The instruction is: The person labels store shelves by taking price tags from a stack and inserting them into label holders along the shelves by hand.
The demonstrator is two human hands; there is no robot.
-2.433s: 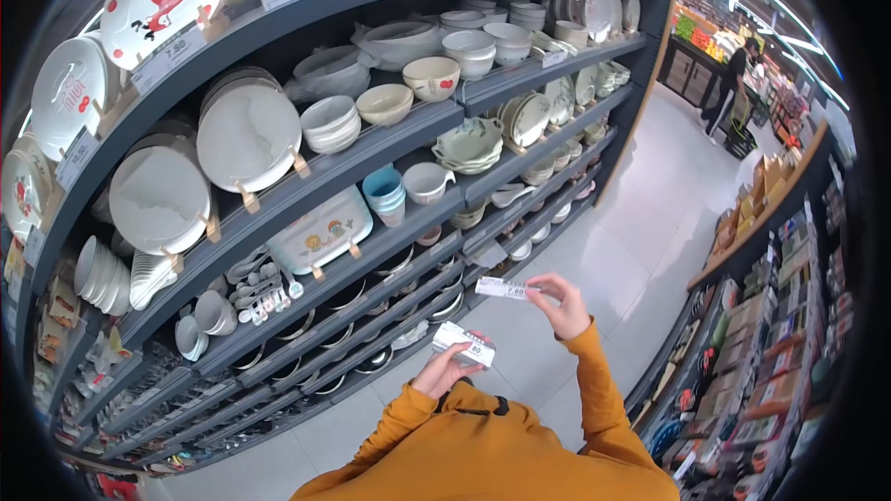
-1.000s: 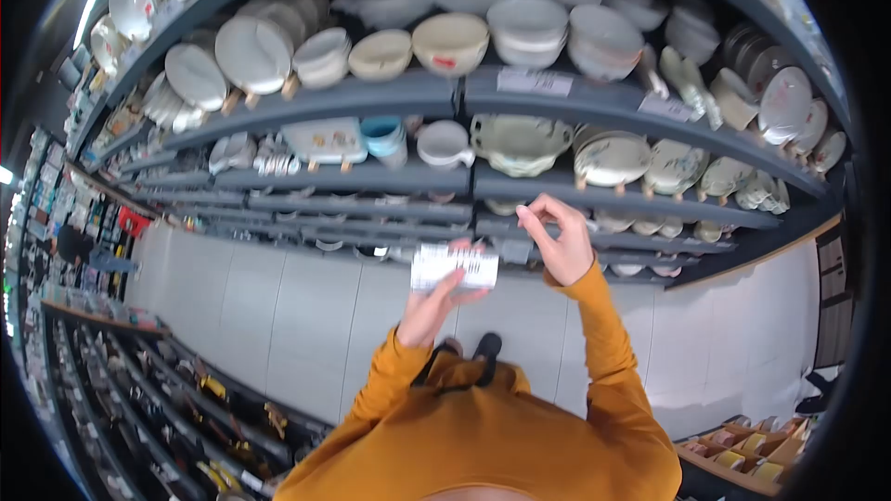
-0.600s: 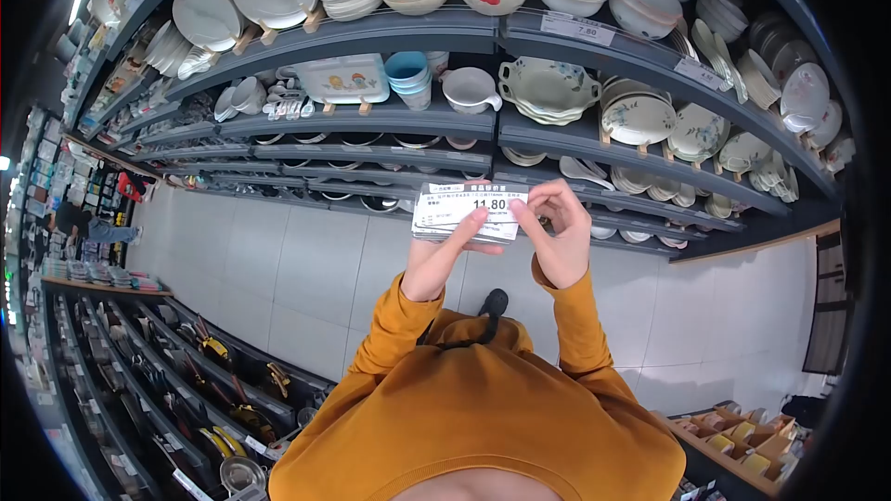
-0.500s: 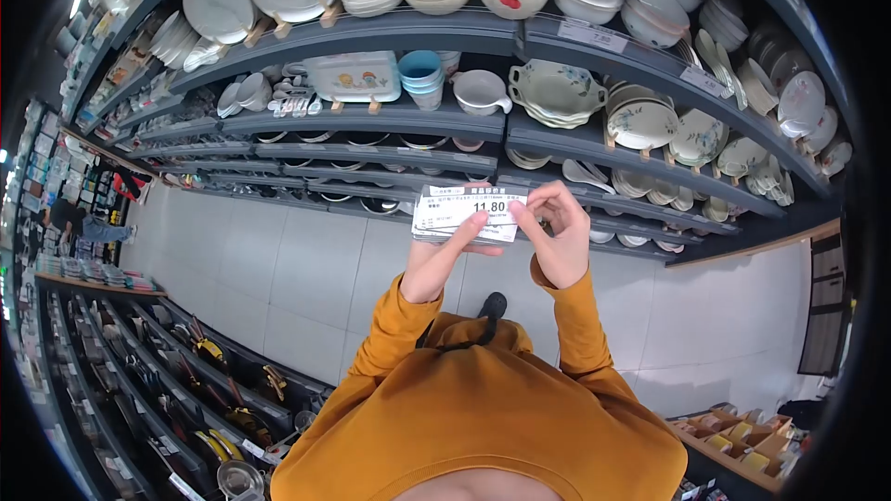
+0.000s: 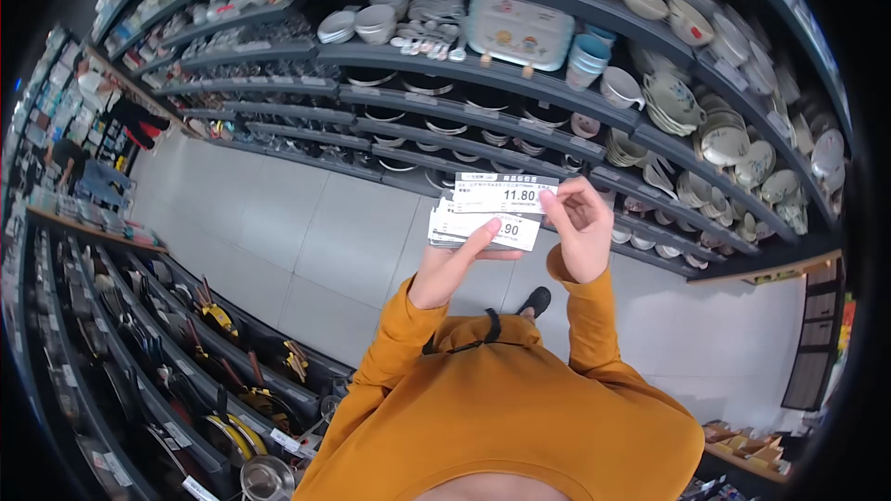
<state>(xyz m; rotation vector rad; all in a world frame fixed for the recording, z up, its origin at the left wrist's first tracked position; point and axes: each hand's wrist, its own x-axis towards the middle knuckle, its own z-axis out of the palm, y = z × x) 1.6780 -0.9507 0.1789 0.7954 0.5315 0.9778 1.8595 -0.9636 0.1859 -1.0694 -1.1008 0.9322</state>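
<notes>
A stack of white price labels (image 5: 447,225) lies in my left hand (image 5: 451,264), with the thumb pressed on its face. My right hand (image 5: 581,224) pinches the right end of one label (image 5: 501,196), which reads 11.80. That label sits just above the stack and overlaps its upper edge; below it another label shows digits ending in .90. Both hands are in front of my body, over the floor of the aisle.
Ahead, a long shelf (image 5: 408,60) holds bowls, plates, blue cups (image 5: 587,60) and a patterned tray (image 5: 520,31). Pans and utensils fill a rack (image 5: 139,353) at lower left. Two people (image 5: 102,97) are at far left. Wooden boxes (image 5: 752,445) stand at lower right.
The view has swung left along the shelf. The 11.80 label, earlier lying on the stack, has shifted up from it in my right hand, uncovering the label beneath.
</notes>
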